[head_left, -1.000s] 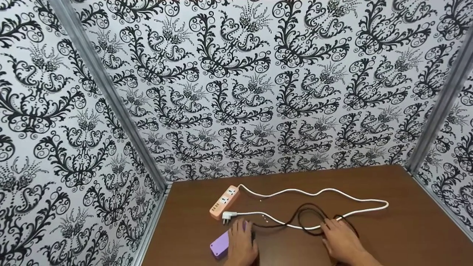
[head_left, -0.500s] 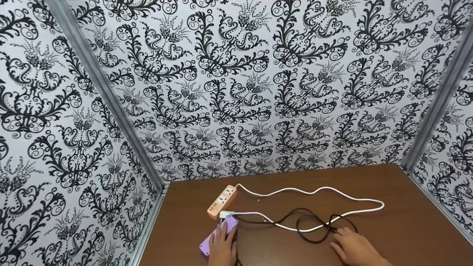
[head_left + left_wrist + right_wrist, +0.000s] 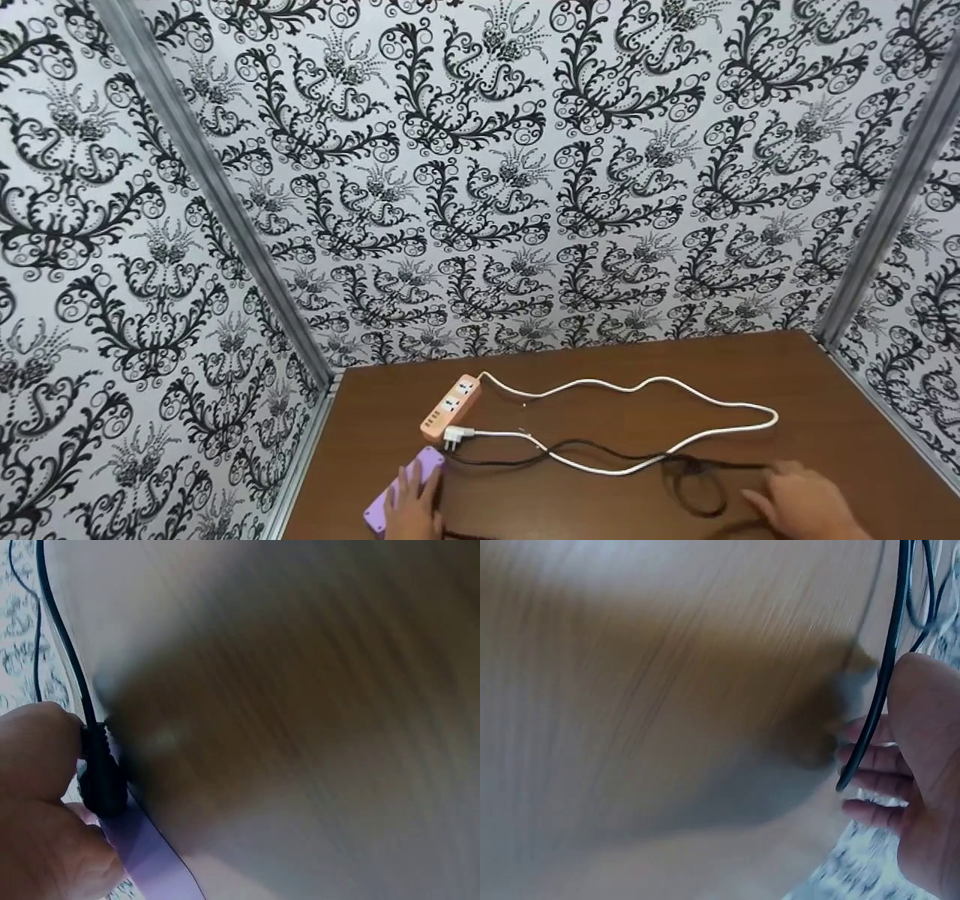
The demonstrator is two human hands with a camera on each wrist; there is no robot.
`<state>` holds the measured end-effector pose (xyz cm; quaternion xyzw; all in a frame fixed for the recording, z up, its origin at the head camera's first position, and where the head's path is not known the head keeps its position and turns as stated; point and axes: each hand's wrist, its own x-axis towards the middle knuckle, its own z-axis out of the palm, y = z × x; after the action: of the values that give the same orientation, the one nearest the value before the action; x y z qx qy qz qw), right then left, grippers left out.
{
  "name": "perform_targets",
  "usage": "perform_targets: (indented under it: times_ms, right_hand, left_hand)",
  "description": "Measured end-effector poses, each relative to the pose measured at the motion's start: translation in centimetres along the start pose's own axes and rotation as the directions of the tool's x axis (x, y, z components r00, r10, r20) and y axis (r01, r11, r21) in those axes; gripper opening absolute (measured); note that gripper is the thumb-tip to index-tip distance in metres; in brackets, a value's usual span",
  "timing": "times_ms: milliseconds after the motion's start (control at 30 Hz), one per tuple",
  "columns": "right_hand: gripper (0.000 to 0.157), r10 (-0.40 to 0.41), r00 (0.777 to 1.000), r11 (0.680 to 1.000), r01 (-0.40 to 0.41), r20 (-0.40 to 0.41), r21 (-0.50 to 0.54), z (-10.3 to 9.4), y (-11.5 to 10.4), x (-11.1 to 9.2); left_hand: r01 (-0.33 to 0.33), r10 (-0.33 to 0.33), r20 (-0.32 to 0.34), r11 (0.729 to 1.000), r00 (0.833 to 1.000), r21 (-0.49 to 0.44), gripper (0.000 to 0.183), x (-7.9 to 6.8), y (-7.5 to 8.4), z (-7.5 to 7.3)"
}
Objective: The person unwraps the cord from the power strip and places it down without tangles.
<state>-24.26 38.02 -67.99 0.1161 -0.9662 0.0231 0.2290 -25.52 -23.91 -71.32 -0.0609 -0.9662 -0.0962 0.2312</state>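
Note:
A purple box (image 3: pixel 395 489) lies at the table's near left edge, and my left hand (image 3: pixel 411 499) rests over it. In the left wrist view that hand (image 3: pixel 56 795) pinches a black plug (image 3: pixel 101 776) seated in the end of the purple box (image 3: pixel 150 859). From the plug a black cable (image 3: pixel 600 452) runs right across the table to a loop (image 3: pixel 694 486) beside my right hand (image 3: pixel 799 499). In the right wrist view the black cable (image 3: pixel 889 667) passes between the thumb and fingers (image 3: pixel 874 757) of that hand (image 3: pixel 900 742).
An orange power strip (image 3: pixel 451 406) sits near the back left, and its white cable (image 3: pixel 645 385) snakes right and returns to a white plug (image 3: pixel 453 435). Patterned walls (image 3: pixel 480 172) close the brown table (image 3: pixel 847 405) on three sides.
My left hand has slid the purple box left and toward me. My right hand has moved right with the black cable, and the coil has drawn out into a straighter line.

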Motion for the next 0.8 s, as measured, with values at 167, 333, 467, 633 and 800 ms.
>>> perform_targets:
  times_ms: [167, 333, 467, 633, 800]
  right_hand:
    - [0.057, 0.073, 0.996, 0.997, -0.075, 0.048, 0.024, -0.1, 3.5, -0.7]
    - [0.068, 0.125, 0.977, 0.992, -0.127, 0.170, 0.001, -0.2, 4.9, -0.7]
    - [0.077, 0.199, 0.949, 0.976, -0.215, 0.244, 0.043, -0.4, 4.9, -1.0]
    - [0.084, 0.302, 0.908, 0.941, -0.332, 0.289, 0.061, -0.3, 5.7, -1.8]
    - [0.069, 0.300, 0.893, 0.930, -0.352, 0.336, 0.106, -1.0, 7.3, -1.6]
  left_hand:
    - [0.098, -0.098, 0.054, 0.995, 0.994, 0.010, 0.074, 0.0, -2.0, 0.0]
    - [0.213, -0.216, 0.143, 0.976, 0.966, 0.039, 0.075, 0.8, -2.5, 0.0]
    - [0.331, -0.352, 0.213, 0.935, 0.912, 0.127, 0.080, 1.1, -2.3, -0.6]
    - [0.436, -0.472, 0.191, 0.877, 0.861, 0.201, 0.088, 0.9, -2.0, -1.4]
    - [0.458, -0.503, 0.191, 0.857, 0.843, 0.235, 0.086, 1.0, -2.3, -1.4]
